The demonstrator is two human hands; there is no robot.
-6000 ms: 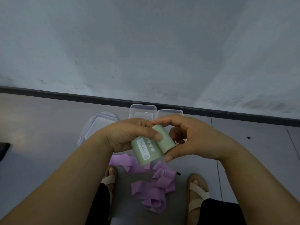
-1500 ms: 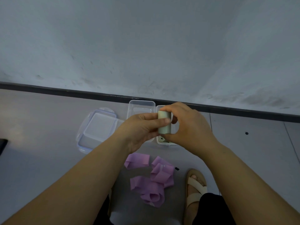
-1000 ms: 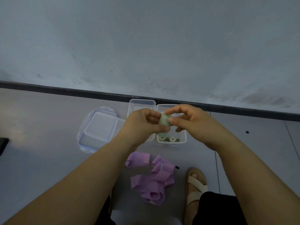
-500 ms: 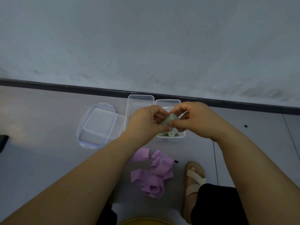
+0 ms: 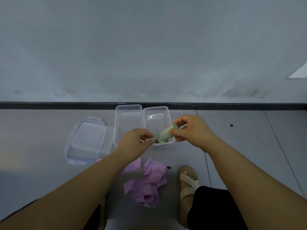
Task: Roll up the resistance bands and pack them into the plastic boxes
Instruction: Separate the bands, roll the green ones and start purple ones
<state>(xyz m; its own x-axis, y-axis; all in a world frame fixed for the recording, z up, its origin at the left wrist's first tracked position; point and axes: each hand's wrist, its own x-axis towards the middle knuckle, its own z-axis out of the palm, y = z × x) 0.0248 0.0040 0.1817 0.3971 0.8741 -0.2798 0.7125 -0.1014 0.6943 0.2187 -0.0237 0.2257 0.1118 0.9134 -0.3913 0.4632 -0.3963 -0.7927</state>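
Pinching green roll (image 5: 166, 134) w/ your right hand (image 5: 191, 130): soft, springy, so squeeze its sides; left hand (image 5: 136, 141) fingers curled, hold unclear.

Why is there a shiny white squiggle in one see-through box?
Head view: that streak is glare on the right clear plastic box, light bouncing off its bottom; the rolled green resistance band looks slightly soft, and the whole scene is dim.
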